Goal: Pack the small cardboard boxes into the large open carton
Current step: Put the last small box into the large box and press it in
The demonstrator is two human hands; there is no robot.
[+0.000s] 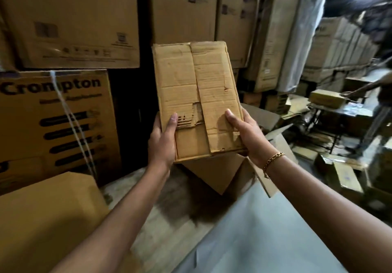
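Small box: a worn small cardboard box (196,101) is held up at the centre of the frame, its long side running up and down, its top leaning slightly to the left.
Box face: two flaps overlap down the middle; a patch of the outer paper is torn away near the lower left, showing the corrugation.
Left hand: the left hand (162,140) grips the box's lower left edge, thumb lying on the front face, the other fingers hidden behind.
Right hand: the right hand (247,133) grips the lower right edge, thumb on the front face; a gold chain bracelet (272,160) sits at the wrist.
Large carton: an open carton (216,173) stands just below and behind the held box, its flaps spread toward the right of the frame; its inside is not visible.
Left of the frame: a printed carton (53,122) reading "Crompton", bound with white strapping, with a plain brown box (46,215) in front of it at lower left.
Background: tall stacks of cartons (184,11) fill the top of the frame.
Right edge: another person (379,94), blurred, reaches toward a box on a surface (339,108).
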